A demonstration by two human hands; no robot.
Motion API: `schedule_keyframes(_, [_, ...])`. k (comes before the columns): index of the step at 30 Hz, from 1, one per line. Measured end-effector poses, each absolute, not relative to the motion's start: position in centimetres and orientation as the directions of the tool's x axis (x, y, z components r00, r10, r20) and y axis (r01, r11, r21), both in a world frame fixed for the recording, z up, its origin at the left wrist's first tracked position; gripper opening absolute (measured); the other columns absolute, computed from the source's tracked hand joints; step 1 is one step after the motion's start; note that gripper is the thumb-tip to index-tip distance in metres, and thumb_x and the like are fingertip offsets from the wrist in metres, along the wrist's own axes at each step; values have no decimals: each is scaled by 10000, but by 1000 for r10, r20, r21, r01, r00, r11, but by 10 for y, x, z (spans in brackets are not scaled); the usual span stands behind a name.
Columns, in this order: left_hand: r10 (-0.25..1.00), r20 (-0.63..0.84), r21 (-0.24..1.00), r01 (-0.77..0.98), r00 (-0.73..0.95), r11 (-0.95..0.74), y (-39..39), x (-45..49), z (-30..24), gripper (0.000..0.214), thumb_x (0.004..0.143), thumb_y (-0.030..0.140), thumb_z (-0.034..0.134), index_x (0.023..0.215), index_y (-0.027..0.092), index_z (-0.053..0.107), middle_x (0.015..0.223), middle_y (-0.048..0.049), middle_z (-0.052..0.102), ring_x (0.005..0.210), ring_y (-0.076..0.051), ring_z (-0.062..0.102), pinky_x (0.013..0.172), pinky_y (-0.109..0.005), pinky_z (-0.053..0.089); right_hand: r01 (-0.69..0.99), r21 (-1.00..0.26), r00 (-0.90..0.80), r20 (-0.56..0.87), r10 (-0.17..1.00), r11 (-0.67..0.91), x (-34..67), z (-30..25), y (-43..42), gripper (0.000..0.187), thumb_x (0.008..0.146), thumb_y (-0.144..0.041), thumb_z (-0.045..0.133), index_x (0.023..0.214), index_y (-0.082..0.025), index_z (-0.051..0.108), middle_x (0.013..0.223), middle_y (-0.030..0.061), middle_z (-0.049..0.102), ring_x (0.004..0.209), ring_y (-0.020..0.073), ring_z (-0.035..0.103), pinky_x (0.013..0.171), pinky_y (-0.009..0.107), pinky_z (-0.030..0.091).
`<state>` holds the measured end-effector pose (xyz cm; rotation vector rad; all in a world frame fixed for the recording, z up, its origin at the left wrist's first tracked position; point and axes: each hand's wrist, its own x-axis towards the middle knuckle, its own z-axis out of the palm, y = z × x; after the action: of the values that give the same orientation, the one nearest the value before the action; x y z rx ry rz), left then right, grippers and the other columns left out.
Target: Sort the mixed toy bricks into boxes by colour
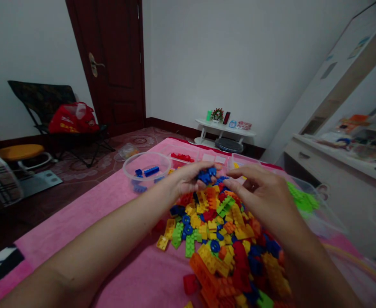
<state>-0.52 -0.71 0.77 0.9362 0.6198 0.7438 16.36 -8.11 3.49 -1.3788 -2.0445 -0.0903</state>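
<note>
Several blue building bricks (208, 175) lie in my left hand (192, 176), its fingers curled around them above the far side of a mixed pile. Just to the right, my right hand (261, 186) has thumb and forefinger drawn close at a blue brick (221, 180), which seems to be in their tips. Beneath both hands spreads the heap of toy bricks (211, 224) in yellow, red, orange, green and blue. Part of the heap is hidden by my right hand and forearm.
A round clear tub (125, 173) with blue bricks stands left of the heap. Behind is a clear box with red bricks (182, 157). A clear container at right holds green bricks (303, 199). All rest on a pink-covered table (111, 209). A white drawer cabinet (329, 171) stands beyond, right.
</note>
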Motion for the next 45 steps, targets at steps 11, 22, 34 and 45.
schedule_keyframes(11, [949, 310, 284, 947, 54, -147, 24, -111, 32, 362, 720, 481, 534, 819, 179, 708, 826, -109, 686, 777, -219, 618, 648, -264, 423, 925, -249, -175, 396, 901, 289, 201, 31, -59, 243, 772, -386, 538, 831, -216, 701, 720, 21, 676, 605, 150, 578, 543, 247, 383])
schedule_keyframes(22, [817, -99, 160, 819, 568, -551, -6, -51, 20, 298, 662, 393, 603, 868, 210, 716, 798, -50, 701, 687, -168, 604, 586, -234, 401, 819, -116, -537, 192, 821, 562, 157, -23, -56, 514, 702, -115, 512, 1189, -274, 551, 1241, 23, 532, 1044, 198, 549, 851, 290, 409])
schedule_keyframes(34, [755, -193, 73, 776, 627, -626, -13, -31, 6, 287, 510, 327, 722, 734, 161, 654, 703, -48, 652, 623, -183, 579, 491, -227, 355, 939, -72, -333, 56, 941, 337, 176, -4, -52, 73, 649, -254, 662, 716, -231, 646, 791, 11, 623, 745, 175, 576, 589, 246, 316])
schedule_keyframes(45, [854, 159, 943, 179, 496, -280, 0, -17, 3, 354, 584, 352, 731, 763, 142, 509, 619, 31, 550, 524, -78, 535, 502, -195, 444, 725, -598, -189, 305, 933, 342, 180, 10, -50, 359, 680, -337, 621, 1000, -175, 635, 775, 17, 632, 573, 118, 513, 518, 227, 369])
